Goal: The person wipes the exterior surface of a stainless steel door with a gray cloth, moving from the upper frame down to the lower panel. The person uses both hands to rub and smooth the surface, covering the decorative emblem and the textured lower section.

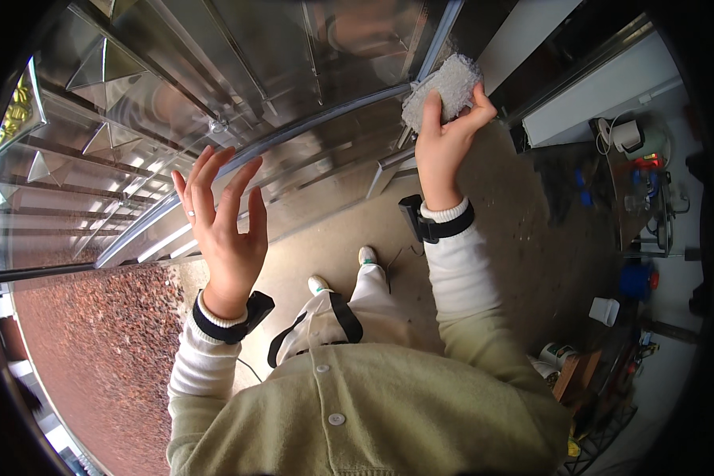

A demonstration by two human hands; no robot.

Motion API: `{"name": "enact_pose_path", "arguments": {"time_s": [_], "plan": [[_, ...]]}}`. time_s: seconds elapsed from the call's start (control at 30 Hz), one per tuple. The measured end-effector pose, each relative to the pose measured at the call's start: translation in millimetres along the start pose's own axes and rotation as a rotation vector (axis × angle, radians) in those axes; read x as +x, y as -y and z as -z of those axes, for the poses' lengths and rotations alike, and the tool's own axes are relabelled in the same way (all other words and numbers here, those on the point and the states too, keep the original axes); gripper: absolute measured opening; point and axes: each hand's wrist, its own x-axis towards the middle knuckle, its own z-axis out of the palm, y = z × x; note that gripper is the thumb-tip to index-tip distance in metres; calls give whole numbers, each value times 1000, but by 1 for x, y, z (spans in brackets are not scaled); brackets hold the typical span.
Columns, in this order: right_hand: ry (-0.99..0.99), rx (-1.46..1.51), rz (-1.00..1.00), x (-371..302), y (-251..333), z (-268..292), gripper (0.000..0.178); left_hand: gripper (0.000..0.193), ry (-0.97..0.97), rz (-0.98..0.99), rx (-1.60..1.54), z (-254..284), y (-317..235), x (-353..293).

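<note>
Buttoned cardigan [373, 404], olive fading to cream at the sleeves, lies nearest, with pale trousers [377, 305] and white shoes [317, 284] below it on a beige floor [309, 252]. Each wrist carries a black band [451, 226] with a small dark box. The left hand [228, 238] grips nothing: its fingers are parted and loosely bent, with a ring [191, 213] on one, and it is raised in front of the metal door [349, 55]; whether its fingertips touch the door cannot be told. The right hand [450, 147] clasps a grey, shaggy pad [454, 86] between thumb and fingers, at the door's right edge, by the corner where a long grey strip [293, 128] meets the upright edge. How firmly the pad meets the metal is unclear. Raised pyramid shapes [109, 139] stud the door's left part. Beyond the floor's left edge spreads reddish-brown gravel [95, 341]; along its right edge are a white tub [603, 311], a blue container [635, 279] and, farther off, a white appliance [627, 136].
</note>
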Motion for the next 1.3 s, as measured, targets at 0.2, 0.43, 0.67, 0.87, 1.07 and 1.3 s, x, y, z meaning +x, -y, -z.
{"name": "enact_pose_path", "arguments": {"time_s": [0.2,0.43,0.67,0.87,1.07,1.3], "plan": [[-38,27,80,-8,16,-24,63,44,-40,63,14,5,9,-9],[-42,-76,153,-10,39,-37,65,42,-58,121,37,14,20,-20],[-15,-29,258,-21,59,-50,67,46,-73,162,17,21,30,-31],[-10,10,352,-29,76,-61,67,46,-74,207,26,28,35,-40],[74,3,405,-49,95,-70,77,46,-93,250,32,34,45,-55],[153,84,457,-68,117,-85,83,46,-132,296,24,43,64,-79]]}}
